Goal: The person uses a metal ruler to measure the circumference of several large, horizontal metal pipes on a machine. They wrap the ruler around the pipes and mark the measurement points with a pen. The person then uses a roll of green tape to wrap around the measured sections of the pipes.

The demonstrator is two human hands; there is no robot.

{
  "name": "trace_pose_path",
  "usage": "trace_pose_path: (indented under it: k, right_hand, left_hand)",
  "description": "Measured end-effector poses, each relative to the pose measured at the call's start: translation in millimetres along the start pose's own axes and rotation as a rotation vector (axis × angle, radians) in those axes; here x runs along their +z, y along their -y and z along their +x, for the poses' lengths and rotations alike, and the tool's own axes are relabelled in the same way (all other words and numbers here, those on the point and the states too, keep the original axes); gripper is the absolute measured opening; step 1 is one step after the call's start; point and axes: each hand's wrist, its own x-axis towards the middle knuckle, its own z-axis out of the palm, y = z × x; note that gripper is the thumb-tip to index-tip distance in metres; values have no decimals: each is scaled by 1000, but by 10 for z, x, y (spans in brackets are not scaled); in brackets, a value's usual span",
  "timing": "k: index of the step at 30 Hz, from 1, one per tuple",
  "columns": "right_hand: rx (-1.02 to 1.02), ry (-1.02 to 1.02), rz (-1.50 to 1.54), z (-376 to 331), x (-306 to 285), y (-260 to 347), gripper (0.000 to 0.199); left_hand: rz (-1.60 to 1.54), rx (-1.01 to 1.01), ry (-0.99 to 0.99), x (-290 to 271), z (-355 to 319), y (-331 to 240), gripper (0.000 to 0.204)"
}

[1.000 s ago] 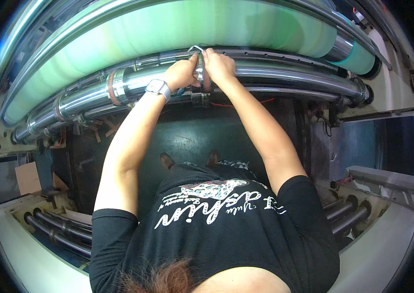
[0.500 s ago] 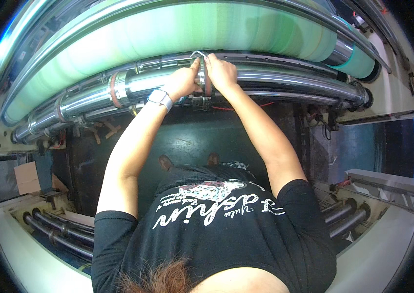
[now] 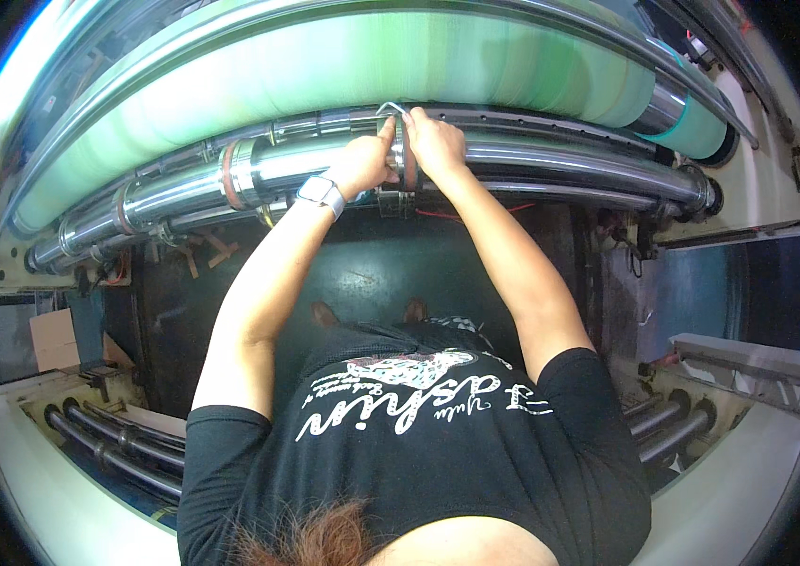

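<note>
A bent, silvery hex key (image 3: 391, 107) stands at the top of a metal collar (image 3: 410, 168) on a chrome shaft (image 3: 560, 157). My right hand (image 3: 437, 148) pinches the key at its near side, thumb and fingers closed. On the collar's left side rests my left hand (image 3: 362, 166), its index finger stretched up toward the key and its other fingers bent against the collar. A watch sits on the left wrist. The key's far end and the point where it enters the collar are hidden.
Behind the shaft lies a wide green-tinted roll (image 3: 362, 61), with a dark perforated bar (image 3: 541, 129) in front of it. Another ringed collar (image 3: 238, 174) sits farther left on the shaft. A red cord (image 3: 485, 209) hangs below. Cardboard (image 3: 53, 340) leans at the left.
The whole view has shifted slightly, so the machine and hands appear a little farther right. Both hands stay at the same collar, with the hex key still in my right hand.
</note>
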Motion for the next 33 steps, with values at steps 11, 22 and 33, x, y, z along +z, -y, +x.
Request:
trace_pose_path:
  k: [11, 22, 33]
  right_hand:
    - [-190, 93, 323, -441, -324, -254, 21]
    - [-523, 119, 19, -521, -559, -134, 14]
    - [-672, 162, -238, -209, -627, 118, 12]
  left_hand:
    - [-386, 8, -163, 180, -640, 168, 86]
    - [-281, -350, 43, 1426, -2057, 1426, 53]
    - [-490, -1150, 363, 2394, -3782, 2853, 51]
